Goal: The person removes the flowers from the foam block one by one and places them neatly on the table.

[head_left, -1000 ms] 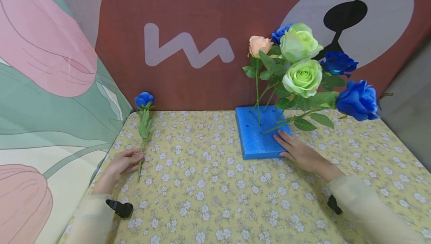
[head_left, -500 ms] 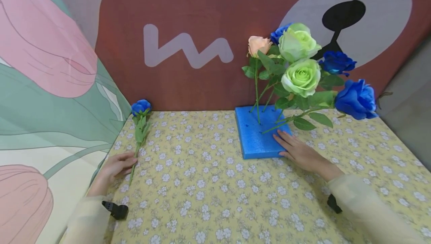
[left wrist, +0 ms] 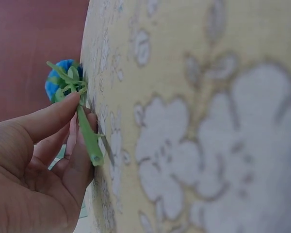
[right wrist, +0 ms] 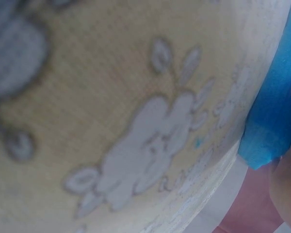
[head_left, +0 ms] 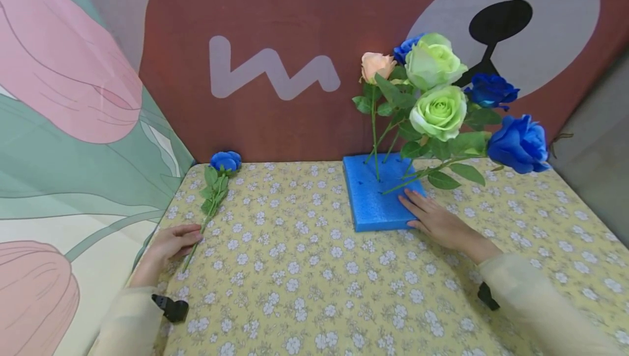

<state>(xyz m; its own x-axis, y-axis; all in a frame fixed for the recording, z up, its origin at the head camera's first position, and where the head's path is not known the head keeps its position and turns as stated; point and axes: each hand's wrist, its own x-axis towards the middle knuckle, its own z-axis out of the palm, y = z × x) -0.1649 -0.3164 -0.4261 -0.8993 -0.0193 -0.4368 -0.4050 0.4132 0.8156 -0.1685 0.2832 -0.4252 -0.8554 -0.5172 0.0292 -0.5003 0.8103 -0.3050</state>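
Note:
My left hand (head_left: pixel 169 247) pinches the thin green stem of a blue rose (head_left: pixel 226 161) between thumb and fingers, at the table's left side. The left wrist view shows the cut stem end (left wrist: pixel 96 158) poking out past the fingers, close over the cloth, with the bloom (left wrist: pixel 53 86) beyond. My right hand (head_left: pixel 439 225) rests with fairly straight fingers on the right edge of a blue foam block (head_left: pixel 375 211). In the right wrist view, only part of that hand (right wrist: pixel 288 184) shows beside the foam. Stems stand in the block, one leaning far right.
Above the block spread a peach rose (head_left: pixel 377 66), pale green roses (head_left: pixel 439 113) and blue roses (head_left: pixel 519 144) with leaves. A yellow floral cloth (head_left: pixel 295 268) covers the table. A brown printed backdrop (head_left: pixel 275 126) rises behind it, and a tulip-print panel (head_left: pixel 64 61) stands at left.
The blue rose in my left hand has dipped lower and its bloom has swung right, so the stem now slants. My left hand has shifted slightly left and down. The right hand stays on the foam.

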